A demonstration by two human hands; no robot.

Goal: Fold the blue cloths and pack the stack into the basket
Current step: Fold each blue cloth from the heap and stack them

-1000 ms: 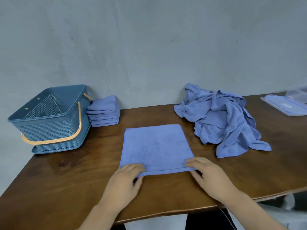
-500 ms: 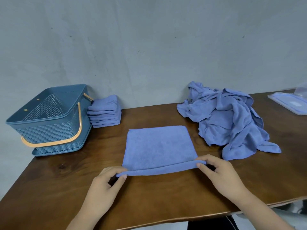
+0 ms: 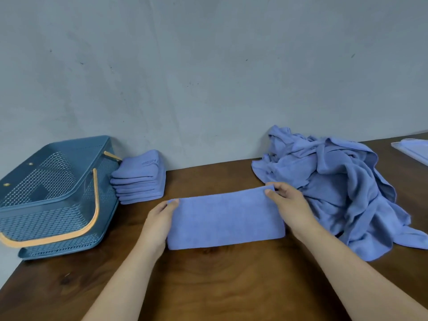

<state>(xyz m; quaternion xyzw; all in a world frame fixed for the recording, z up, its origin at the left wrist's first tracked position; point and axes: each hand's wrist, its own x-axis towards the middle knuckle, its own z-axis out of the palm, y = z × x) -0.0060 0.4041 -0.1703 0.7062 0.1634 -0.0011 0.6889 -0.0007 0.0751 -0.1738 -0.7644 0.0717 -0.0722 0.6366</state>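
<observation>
I held the cloth (image 3: 225,221) by its two far corners. My left hand (image 3: 159,218) pinched the far left corner between thumb and fingertips, and my right hand (image 3: 289,205) pinched the far right corner the same way, the other fingers loosely curled behind it. The cloth lay doubled over as a wide, flat strip on the table (image 3: 220,286), straight in front of me, with both forearms stretched out along its short sides. At the left end of the table stood the basket (image 3: 46,218), its orange handle (image 3: 69,232) swung down along the near wall; I saw no cloth inside it. Just beside it, against the wall (image 3: 208,66), sat the stack (image 3: 139,179) of folded cloths, well apart from the one in my grip. To my right the pile (image 3: 342,186) of unfolded cloths lay crumpled, close behind my right hand. A pale flat tray (image 3: 414,149) showed at the far right edge, cut off by the frame.
</observation>
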